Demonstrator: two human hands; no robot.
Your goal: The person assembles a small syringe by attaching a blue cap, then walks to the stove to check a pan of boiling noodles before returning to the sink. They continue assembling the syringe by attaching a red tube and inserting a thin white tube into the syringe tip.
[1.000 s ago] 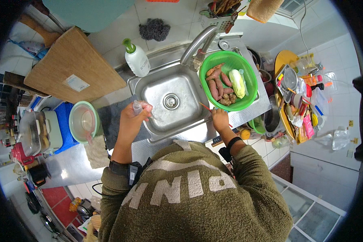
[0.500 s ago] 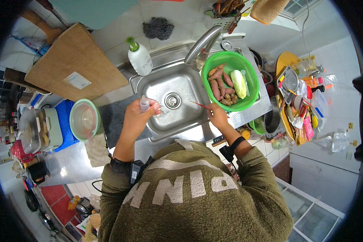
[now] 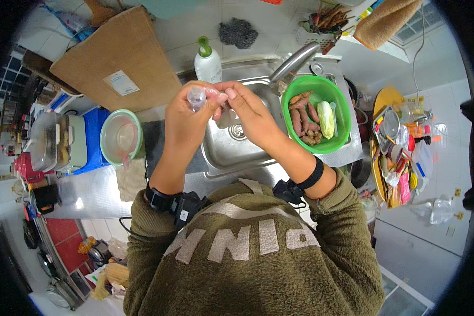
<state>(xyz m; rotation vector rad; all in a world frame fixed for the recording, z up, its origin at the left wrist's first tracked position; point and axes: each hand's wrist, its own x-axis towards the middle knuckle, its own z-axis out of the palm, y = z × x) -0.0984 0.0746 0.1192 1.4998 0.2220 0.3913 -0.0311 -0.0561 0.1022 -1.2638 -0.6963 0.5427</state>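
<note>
My left hand is closed around a small clear plastic cylinder, raised above the left side of the steel sink. My right hand meets it there, thumb and fingers pinched together against the left fingertips. Whatever the right fingers pinch is hidden. Beyond the hands stands a white pump bottle with a green top. To the right, a green basin holds several sweet potatoes, a pale green leafy vegetable and knobbly brown roots.
The faucet arches over the sink's back right. At left are a cardboard sheet, a pale green bowl and a lidded container. A crowded yellow tray stands far right. A dark scrubber hangs on the wall.
My right hand has moved left from beside the green basin to meet my left hand. The thin red stick it held no longer shows. The whole view has shifted slightly.
</note>
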